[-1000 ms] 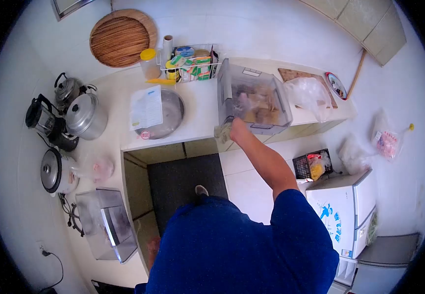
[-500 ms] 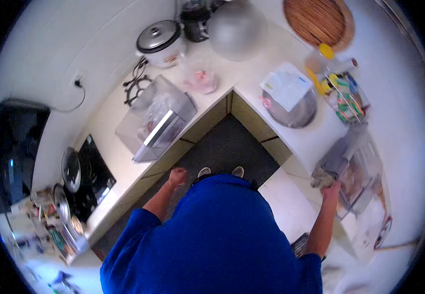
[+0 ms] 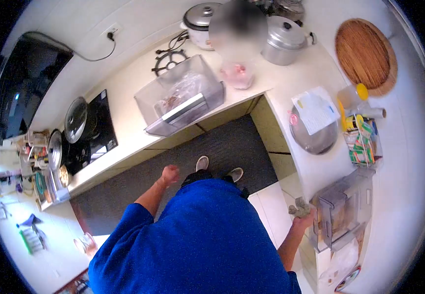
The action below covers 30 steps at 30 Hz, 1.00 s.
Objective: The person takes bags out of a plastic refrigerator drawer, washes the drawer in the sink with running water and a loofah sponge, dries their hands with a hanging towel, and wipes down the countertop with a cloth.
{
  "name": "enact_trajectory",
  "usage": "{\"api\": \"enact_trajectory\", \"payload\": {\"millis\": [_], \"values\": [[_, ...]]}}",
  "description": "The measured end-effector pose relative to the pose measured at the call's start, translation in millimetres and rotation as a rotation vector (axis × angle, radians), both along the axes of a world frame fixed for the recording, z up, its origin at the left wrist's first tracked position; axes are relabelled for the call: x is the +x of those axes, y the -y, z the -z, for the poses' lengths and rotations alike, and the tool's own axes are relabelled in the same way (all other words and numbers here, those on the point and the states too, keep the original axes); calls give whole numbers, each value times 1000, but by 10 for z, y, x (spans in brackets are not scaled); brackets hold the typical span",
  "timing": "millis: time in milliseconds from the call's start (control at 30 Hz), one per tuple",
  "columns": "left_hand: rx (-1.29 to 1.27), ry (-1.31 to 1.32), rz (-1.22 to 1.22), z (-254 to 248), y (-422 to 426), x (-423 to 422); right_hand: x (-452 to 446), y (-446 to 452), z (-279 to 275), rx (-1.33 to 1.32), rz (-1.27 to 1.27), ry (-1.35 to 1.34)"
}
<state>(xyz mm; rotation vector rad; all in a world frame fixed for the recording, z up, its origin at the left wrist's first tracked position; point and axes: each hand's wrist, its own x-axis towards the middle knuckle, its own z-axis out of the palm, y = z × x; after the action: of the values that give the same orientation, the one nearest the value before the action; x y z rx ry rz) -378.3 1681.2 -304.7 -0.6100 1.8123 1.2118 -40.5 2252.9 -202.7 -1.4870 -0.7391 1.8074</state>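
My right hand [image 3: 304, 219] is closed round a crumpled grey-green cloth [image 3: 299, 208], beside the front edge of a clear drawer [image 3: 345, 210] on the right counter. Brownish contents show through that drawer's walls. My left hand [image 3: 170, 174] hangs over the dark floor mat, touching nothing; its fingers are slightly blurred and look loosely curled. A second clear drawer [image 3: 185, 115], holding plastic-wrapped food [image 3: 188, 88], stands on the far counter, beyond my left hand.
A metal bowl [image 3: 315, 139] with a paper sheet lies on the right counter near a rack of packets [image 3: 362, 147]. Pots [image 3: 283, 41], a rice cooker [image 3: 201, 24], a bag of pink food [image 3: 239, 76] and a black stove [image 3: 99, 127] line the far counter.
The view has swung left, bringing the stove side into sight. My left hand has come out from beside the body. My right hand still holds the cloth near the right drawer.
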Motion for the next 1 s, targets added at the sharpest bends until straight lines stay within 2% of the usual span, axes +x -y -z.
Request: {"api": "enact_trajectory", "payload": {"millis": [100,200,267,300,333,400,467,500,567,600,633,700,733,800,833,900,933,1000], "values": [[10,-87,-101,224,269,78,-190,91,105,-96,-73,-85],[42,-46,-195,-36,289,40,-513,237,-38,-73,-107,-100],[102,-22,-160,365,615,-20,-752,396,-184,-14,-121,-58],[150,-3,-116,394,714,-49,-889,465,-257,-14,-144,1],[134,19,-129,825,1018,40,-943,733,160,-39,-165,76],[204,-2,-143,600,970,-90,-1217,713,-293,-23,-258,4],[193,-2,-227,323,968,-113,-1391,887,-318,-29,-338,-42],[174,-15,-302,213,973,-119,-1550,972,-289,-12,-272,9],[163,-42,-349,498,1204,-33,-1897,1150,-213,13,-216,60],[143,-75,-388,593,1310,9,-2047,1217,-219,97,-305,65],[146,-64,-399,396,1375,14,-2183,1313,-286,177,-393,76],[58,6,-431,84,1563,29,-2481,1552,-467,166,-480,143],[61,13,-439,186,1704,111,-2677,1676,-578,156,-557,194],[221,32,-602,418,1996,376,-2950,1751,-569,224,-621,242],[219,39,-609,273,1950,403,-3047,1747,-524,293,-724,314],[-13,-4,-714,13,1812,394,-3287,1716,-383,368,-832,387],[-11,2,-721,60,1811,386,-3405,1704,-286,408,-912,402],[21,-376,-655,77,1864,337,-3653,1668,-228,445,-1002,418]]}}
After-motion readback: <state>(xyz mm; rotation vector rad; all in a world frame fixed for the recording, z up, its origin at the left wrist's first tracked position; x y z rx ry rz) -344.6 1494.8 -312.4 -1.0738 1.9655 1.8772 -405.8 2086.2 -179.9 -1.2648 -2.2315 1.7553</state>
